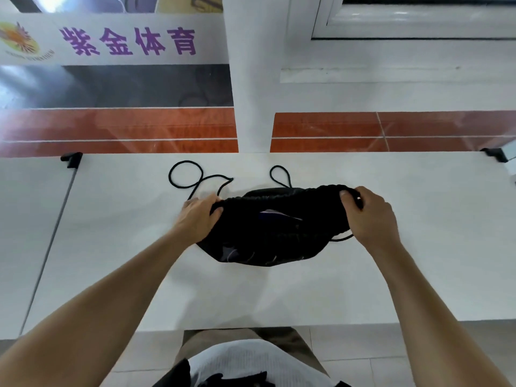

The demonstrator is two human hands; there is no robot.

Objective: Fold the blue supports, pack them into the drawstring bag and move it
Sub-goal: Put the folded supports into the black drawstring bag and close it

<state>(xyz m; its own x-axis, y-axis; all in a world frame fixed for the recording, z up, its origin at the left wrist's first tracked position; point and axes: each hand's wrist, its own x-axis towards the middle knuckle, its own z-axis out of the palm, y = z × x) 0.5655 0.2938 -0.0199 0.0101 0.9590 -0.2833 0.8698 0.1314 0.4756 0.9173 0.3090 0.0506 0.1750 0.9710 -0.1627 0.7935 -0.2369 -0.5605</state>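
A black drawstring bag [265, 236] lies on the white table [279, 294], its gathered mouth turned away from me. My left hand [199, 216] pinches the left end of the mouth and my right hand [368, 216] grips the right end. A bit of blue or purple material [275, 214] shows through the opening inside the bag; the supports are otherwise hidden. Black cords [192, 177] loop on the table beyond the bag, with a smaller cord loop [280, 175] further right.
A glass partition [139, 127] with purple lettering stands along the table's far edge, held by black clamps [71, 159] at both ends. A white pillar [251, 79] rises behind it. A seam [50, 241] runs down the table's left side.
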